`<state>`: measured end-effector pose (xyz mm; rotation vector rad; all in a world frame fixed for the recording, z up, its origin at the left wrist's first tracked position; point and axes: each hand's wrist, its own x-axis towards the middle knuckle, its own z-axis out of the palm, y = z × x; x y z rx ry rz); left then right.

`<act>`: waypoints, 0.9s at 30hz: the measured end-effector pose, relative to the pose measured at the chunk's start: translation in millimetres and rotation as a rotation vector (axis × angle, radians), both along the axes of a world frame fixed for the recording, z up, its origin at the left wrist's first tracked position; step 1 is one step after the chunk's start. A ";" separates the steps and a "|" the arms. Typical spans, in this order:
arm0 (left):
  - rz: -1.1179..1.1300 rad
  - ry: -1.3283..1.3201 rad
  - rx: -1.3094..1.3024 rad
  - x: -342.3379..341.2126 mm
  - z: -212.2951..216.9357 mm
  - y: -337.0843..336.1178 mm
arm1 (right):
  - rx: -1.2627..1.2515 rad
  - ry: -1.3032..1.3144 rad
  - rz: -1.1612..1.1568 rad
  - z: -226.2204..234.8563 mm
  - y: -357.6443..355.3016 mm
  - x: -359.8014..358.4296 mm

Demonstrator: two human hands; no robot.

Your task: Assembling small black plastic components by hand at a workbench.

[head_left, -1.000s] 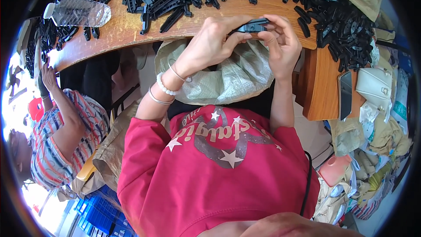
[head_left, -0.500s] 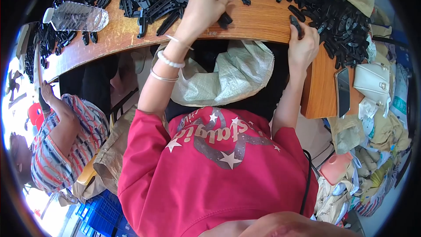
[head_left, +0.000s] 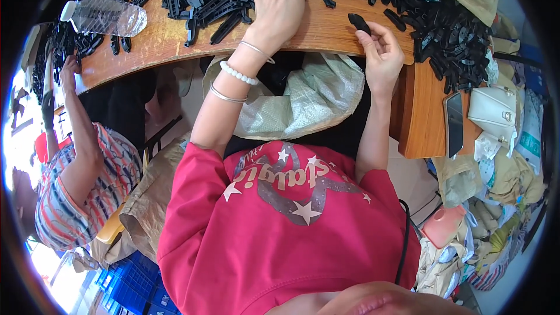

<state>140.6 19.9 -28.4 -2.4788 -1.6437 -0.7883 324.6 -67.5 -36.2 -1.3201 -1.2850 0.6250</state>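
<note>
My left hand reaches to the near edge of a pile of long black plastic parts on the wooden table. Its fingers bend down and away, so the tips and anything between them are hidden. Above the table's front edge, my right hand pinches a small black plastic piece between thumb and fingers. Beside that hand, a similar loose black piece lies on the wood. Further right is a heap of smaller black plastic pieces.
A clear plastic bottle lies at the table's left. A pale woven sack hangs open below the front edge. At right are a phone and a white handbag. Another person works at left.
My left hand has moved forward to the pile, and the dark part under it no longer shows. My right hand has shifted left with its black piece, which now points leftward.
</note>
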 end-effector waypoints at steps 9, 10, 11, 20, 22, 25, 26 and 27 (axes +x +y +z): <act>-0.246 -0.608 -0.277 -10.6 4.3 -23.7 | -0.047 0.094 0.147 10.3 -5.2 2.1; -0.342 -0.907 -0.532 -12.6 5.4 -29.8 | -0.065 0.096 0.232 15.7 -6.7 1.8; -0.359 -0.982 -0.644 -12.5 7.4 -40.0 | -0.083 0.098 0.316 20.6 -8.8 1.2; -0.215 -0.984 -0.865 -19.0 25.8 -75.4 | 0.054 0.072 0.213 30.5 -19.3 -20.2; -0.231 -0.896 -0.829 -24.3 26.3 -73.7 | 0.020 0.017 0.231 31.6 -19.1 -22.4; -0.338 -0.722 -0.627 -23.7 35.0 -77.0 | 0.036 -0.019 0.190 30.8 -21.1 -26.0; -0.428 -0.751 -0.490 -21.6 36.3 -78.6 | 0.045 -0.015 0.200 29.6 -21.1 -26.7; -0.411 -0.658 -0.479 -22.9 40.1 -81.6 | 0.047 -0.012 0.200 28.6 -20.2 -26.1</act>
